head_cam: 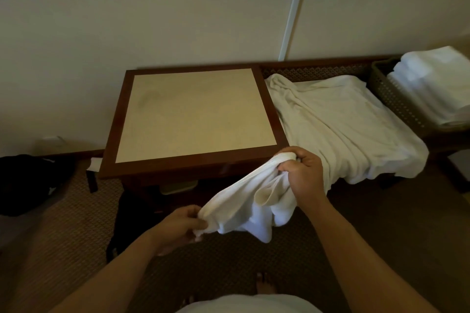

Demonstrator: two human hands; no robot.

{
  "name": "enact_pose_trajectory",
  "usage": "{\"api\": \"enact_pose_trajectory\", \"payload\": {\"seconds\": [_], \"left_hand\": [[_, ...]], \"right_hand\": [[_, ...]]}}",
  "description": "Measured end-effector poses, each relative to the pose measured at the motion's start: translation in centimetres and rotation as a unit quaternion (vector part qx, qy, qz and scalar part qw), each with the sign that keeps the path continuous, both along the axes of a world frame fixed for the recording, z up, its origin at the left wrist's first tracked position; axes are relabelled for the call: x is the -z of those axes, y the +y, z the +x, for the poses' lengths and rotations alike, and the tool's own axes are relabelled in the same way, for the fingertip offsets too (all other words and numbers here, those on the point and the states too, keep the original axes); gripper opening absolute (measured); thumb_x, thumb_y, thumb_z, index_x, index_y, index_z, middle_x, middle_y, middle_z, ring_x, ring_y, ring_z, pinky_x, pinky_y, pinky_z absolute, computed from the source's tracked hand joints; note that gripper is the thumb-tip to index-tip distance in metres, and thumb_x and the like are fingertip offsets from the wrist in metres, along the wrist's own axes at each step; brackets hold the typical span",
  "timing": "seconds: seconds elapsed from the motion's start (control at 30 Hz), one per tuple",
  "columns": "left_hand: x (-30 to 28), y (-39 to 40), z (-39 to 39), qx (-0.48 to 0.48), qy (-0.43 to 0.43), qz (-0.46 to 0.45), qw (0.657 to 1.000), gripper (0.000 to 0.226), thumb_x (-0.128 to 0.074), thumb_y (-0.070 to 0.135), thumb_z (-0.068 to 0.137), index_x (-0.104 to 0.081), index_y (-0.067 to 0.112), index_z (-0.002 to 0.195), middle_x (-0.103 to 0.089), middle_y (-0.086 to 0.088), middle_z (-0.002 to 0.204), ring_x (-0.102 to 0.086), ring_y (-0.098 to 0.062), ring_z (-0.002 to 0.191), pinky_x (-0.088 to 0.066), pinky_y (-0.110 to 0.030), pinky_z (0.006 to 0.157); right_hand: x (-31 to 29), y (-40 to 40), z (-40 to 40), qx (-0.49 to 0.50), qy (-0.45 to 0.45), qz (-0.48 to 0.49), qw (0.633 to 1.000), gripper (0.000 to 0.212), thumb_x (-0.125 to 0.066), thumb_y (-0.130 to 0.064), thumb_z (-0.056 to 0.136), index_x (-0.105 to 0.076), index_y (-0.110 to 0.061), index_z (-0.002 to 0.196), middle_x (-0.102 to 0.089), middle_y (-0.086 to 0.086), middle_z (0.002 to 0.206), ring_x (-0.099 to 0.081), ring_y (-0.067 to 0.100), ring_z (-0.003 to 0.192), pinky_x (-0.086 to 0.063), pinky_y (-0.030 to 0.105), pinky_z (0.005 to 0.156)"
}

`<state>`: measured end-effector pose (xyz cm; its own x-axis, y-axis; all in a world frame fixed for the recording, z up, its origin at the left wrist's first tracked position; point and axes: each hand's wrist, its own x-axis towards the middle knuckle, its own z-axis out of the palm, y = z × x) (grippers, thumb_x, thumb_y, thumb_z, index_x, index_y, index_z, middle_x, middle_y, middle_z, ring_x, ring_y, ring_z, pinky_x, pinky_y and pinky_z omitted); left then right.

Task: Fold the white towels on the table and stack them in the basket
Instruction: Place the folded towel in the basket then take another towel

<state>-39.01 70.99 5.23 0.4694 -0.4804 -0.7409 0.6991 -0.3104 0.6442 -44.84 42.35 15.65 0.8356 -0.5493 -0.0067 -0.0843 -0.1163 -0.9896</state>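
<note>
A crumpled white towel (250, 204) hangs in the air in front of the table, held by both hands. My left hand (178, 227) pinches its lower left corner. My right hand (302, 172) grips its upper end, just off the table's near right corner. The square table (195, 114) has a beige top with a dark wood frame. More white towels (340, 129) lie spread and rumpled on the low bench to its right. At the far right a brown woven basket (396, 99) holds a stack of folded white towels (432, 83).
The table and bench stand against a cream wall. A black bag (28, 183) lies on the patterned carpet at the left. A dark object sits on the floor under the table's front. My bare feet (264, 287) show at the bottom.
</note>
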Motion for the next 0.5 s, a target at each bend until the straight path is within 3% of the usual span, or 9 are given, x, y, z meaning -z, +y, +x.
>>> {"api": "enact_pose_trajectory", "payload": {"seconds": [0.07,0.17,0.27,0.33,0.4,0.5], "left_hand": [[0.1,0.3,-0.1,-0.064,0.083,-0.072,0.992,0.042,-0.065,-0.006,0.082,-0.061,-0.005,0.125,-0.065,-0.023,0.105,-0.059,-0.029,0.083,-0.05,-0.04,0.076],[-0.3,0.5,0.0,-0.119,0.126,-0.15,0.973,0.05,-0.067,-0.005,0.077,-0.068,-0.002,0.126,-0.068,-0.021,0.115,-0.064,-0.03,0.096,-0.056,-0.039,0.079],[-0.5,0.1,0.4,-0.14,0.11,-0.129,0.976,0.041,-0.063,-0.005,0.088,-0.067,0.003,0.128,-0.067,-0.022,0.127,-0.069,-0.029,0.1,-0.061,-0.036,0.075],[-0.4,-0.3,0.6,-0.154,0.075,-0.05,0.984,0.037,-0.065,-0.002,0.088,-0.067,0.004,0.125,-0.069,-0.021,0.119,-0.069,-0.023,0.079,-0.058,-0.028,0.059],[0.3,-0.2,0.9,-0.158,0.0,0.082,0.984,0.025,-0.068,0.002,0.093,-0.07,0.004,0.118,-0.068,-0.018,0.1,-0.056,-0.016,0.056,-0.045,-0.024,0.044],[2.0,0.4,1.6,-0.139,-0.154,0.307,0.929,0.011,-0.069,0.019,0.093,-0.072,0.014,0.103,-0.067,-0.011,0.084,-0.058,-0.023,0.06,-0.043,-0.027,0.049]], "right_hand": [[0.0,-0.5,0.1,0.029,0.008,-0.005,1.0,0.031,-0.056,0.017,0.075,-0.072,-0.009,0.075,-0.071,-0.004,0.069,-0.066,0.006,0.07,-0.052,0.015,0.066],[0.1,-0.8,0.3,0.061,0.027,-0.011,0.998,0.033,-0.059,0.013,0.076,-0.073,-0.017,0.074,-0.072,-0.008,0.069,-0.066,0.005,0.071,-0.051,0.017,0.067],[0.3,-0.8,0.4,0.071,0.045,-0.025,0.996,0.034,-0.06,0.009,0.075,-0.073,-0.022,0.072,-0.072,-0.008,0.07,-0.067,0.008,0.073,-0.052,0.024,0.07],[0.3,-1.1,0.5,0.067,0.054,-0.036,0.996,0.034,-0.06,0.007,0.074,-0.074,-0.024,0.072,-0.072,-0.007,0.071,-0.067,0.012,0.075,-0.053,0.028,0.071],[0.2,-1.3,0.5,0.061,0.065,-0.057,0.994,0.032,-0.059,0.006,0.074,-0.074,-0.022,0.072,-0.071,-0.003,0.07,-0.066,0.014,0.074,-0.053,0.029,0.069],[0.3,-1.3,0.4,0.031,0.091,-0.115,0.989,0.024,-0.058,0.006,0.074,-0.07,-0.015,0.068,-0.064,0.007,0.067,-0.055,0.01,0.062,-0.043,0.024,0.058]]}}
